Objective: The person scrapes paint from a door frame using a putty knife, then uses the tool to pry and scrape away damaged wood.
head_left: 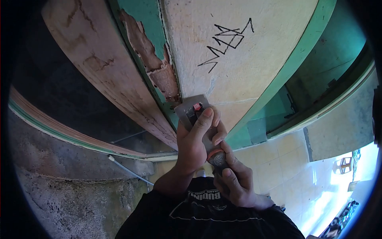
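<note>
A putty knife with a wide grey blade and a dark handle is held in both of my hands, pointing up at the column. My left hand closes around the blade, thumb over a red and black label, fingers curled in from behind. Lower down, my right hand wraps the dark handle, which has a red-orange edge. The blade's far edge meets or lies just in front of the pale column, beside a strip of flaking green paint; contact cannot be made out.
Black scribbled lines mark the column. Bare, broken brown material shows beneath the paint. A cracked wooden frame stands left, and a green-edged opening right. Below lie a rough grey ledge, a thin pale rod and tiled floor.
</note>
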### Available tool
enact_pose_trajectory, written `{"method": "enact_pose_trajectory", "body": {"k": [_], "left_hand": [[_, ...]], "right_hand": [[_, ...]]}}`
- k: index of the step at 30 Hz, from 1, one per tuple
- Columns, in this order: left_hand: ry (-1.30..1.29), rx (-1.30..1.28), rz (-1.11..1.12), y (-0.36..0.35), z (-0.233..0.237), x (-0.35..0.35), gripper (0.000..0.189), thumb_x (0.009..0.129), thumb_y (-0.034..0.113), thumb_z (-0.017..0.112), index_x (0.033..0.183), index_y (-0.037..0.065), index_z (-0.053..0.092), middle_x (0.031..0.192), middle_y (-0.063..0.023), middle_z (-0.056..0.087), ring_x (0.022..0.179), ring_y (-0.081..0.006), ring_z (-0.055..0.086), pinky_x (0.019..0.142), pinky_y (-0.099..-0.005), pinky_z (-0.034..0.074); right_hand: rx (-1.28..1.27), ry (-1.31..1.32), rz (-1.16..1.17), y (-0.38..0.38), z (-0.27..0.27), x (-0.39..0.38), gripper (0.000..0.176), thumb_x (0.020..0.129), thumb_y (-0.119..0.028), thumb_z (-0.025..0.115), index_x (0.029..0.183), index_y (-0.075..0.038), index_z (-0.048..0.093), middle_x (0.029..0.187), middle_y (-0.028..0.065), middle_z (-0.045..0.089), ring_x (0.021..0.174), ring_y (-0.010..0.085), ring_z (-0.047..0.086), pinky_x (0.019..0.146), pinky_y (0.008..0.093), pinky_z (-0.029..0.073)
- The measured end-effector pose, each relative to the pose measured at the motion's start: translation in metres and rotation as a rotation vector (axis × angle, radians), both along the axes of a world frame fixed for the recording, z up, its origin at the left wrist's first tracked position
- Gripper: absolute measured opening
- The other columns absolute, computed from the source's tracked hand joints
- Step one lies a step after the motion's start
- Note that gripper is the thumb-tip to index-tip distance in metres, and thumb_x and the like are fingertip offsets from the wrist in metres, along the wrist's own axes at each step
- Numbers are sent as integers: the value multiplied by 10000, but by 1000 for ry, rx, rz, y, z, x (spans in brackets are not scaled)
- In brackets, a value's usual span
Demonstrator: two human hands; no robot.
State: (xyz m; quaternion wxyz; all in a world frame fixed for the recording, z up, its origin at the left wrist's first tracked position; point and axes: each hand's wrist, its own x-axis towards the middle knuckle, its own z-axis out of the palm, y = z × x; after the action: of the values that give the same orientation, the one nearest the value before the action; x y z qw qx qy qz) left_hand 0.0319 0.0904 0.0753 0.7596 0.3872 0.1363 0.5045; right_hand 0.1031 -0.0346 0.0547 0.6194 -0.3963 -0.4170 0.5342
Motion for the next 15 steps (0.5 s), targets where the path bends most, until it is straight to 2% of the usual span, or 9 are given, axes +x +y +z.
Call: {"method": "enact_pose_trajectory", "body": {"k": [7, 10, 15], "left_hand": [[-17, 27, 8, 0, 4, 2, 183, 955, 137, 428, 826, 8, 438, 711, -37, 418, 463, -103, 412, 420, -224, 329], [-51, 35, -45, 3, -2, 0, 195, 956, 163, 449, 828, 16, 450, 732, -32, 440, 492, -103, 428, 436, -221, 335], [-50, 98, -92, 7, -10, -2, 201, 958, 187, 469, 839, 25, 461, 755, -26, 461, 528, -102, 449, 450, -217, 341]], "right_hand": [[-18, -69, 19, 0, 0, 8, 543, 981, -181, 365, 1433, 18, 139, 723, 33, 482, 463, 36, 347, 437, 187, 310], [-35, 3, 12, -1, 4, 3, 538, 981, -177, 363, 1431, 21, 143, 727, 39, 487, 469, 39, 360, 440, 186, 314], [22, -110, -23, 0, -7, 5, 537, 980, -178, 359, 1423, 38, 147, 738, 54, 516, 441, 45, 373, 427, 188, 320]]}}
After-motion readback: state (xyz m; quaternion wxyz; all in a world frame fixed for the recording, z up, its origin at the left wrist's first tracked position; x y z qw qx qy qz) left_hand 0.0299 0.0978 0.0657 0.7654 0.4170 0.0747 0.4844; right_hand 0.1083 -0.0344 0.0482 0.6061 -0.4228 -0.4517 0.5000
